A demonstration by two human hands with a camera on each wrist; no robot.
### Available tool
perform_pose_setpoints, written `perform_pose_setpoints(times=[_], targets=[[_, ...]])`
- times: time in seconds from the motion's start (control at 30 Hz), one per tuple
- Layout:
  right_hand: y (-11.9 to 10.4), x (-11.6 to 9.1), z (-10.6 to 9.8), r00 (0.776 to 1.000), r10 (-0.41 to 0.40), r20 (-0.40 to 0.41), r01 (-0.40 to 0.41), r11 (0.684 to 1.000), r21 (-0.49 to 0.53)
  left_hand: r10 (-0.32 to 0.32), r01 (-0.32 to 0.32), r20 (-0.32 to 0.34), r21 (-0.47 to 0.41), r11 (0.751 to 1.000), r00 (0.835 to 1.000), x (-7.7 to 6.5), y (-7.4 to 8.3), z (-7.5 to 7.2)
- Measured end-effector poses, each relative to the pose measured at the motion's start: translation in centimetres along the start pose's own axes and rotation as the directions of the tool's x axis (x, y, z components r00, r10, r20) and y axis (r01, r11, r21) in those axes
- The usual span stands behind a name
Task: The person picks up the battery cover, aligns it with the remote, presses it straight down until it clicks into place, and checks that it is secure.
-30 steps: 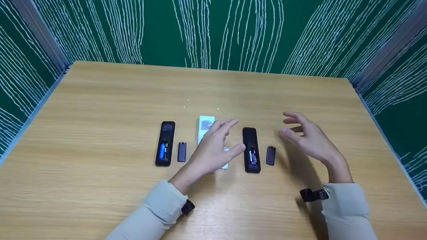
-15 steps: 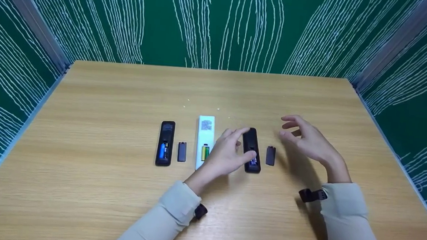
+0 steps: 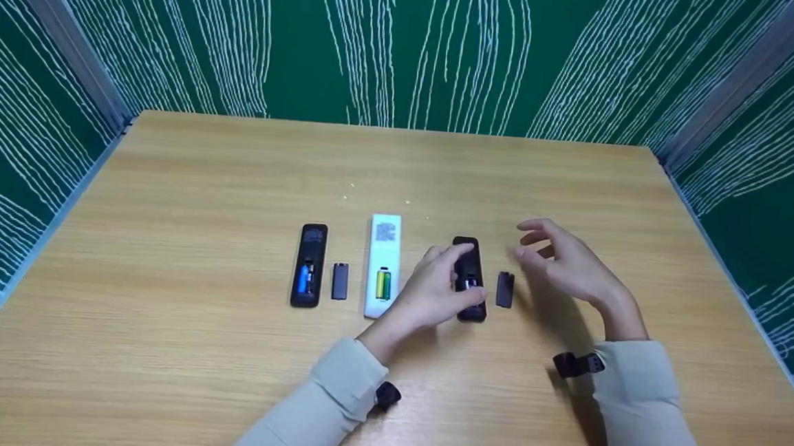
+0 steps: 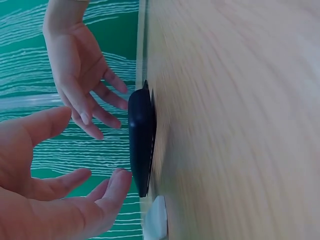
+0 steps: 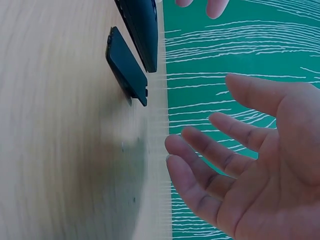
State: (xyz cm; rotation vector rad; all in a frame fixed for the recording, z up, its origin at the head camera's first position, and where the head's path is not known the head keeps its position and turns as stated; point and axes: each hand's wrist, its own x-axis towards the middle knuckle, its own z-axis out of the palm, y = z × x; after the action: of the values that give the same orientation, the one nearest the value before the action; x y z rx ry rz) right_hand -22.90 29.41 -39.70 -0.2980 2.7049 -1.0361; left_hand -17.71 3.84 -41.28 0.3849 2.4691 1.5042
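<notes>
My left hand (image 3: pixel 434 287) is over the right-hand black remote control (image 3: pixel 471 269), its thumb and fingers spread around it. In the left wrist view the fingertips are close to the remote; whether they touch it I cannot tell. The remote lies back up with its battery compartment uncovered, partly hidden by the hand. Right of it lies a dark battery cover (image 3: pixel 505 289). Farther right, my right hand (image 3: pixel 573 265) hovers above the table with loosely bent fingers, holding nothing. A white remote control (image 3: pixel 384 253) beside my left hand shows yellow and green batteries (image 3: pixel 383 284) in its back.
At the left lies another black remote control (image 3: pixel 311 245), uncovered, with a blue battery (image 3: pixel 303 279) inside. Its dark cover (image 3: pixel 339 281) lies beside it. Tiny white bits (image 3: pixel 408 202) dot the wooden table (image 3: pixel 199 190). Green walls with white lines enclose the back and sides.
My left hand has moved right from over the white remote to the right-hand black remote, uncovering the white one and its batteries. My right hand has shifted slightly down and left.
</notes>
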Motion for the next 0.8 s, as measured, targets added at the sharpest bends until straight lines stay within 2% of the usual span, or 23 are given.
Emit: perform_pose_setpoints(times=[0.43, 0.8], targets=[[-0.14, 0.14, 0.45, 0.999, -0.024, 0.024, 0.025, 1.0, -0.016, -0.098, 0.097, 0.03, 0.024, 0.995, 0.995, 0.28, 0.09, 0.79], [0.17, 0.35, 0.87, 0.998, -0.039, 0.051, 0.04, 0.999, -0.027, -0.118, 0.115, 0.042, 0.051, 0.992, 0.992, 0.32, 0.02, 1.0]])
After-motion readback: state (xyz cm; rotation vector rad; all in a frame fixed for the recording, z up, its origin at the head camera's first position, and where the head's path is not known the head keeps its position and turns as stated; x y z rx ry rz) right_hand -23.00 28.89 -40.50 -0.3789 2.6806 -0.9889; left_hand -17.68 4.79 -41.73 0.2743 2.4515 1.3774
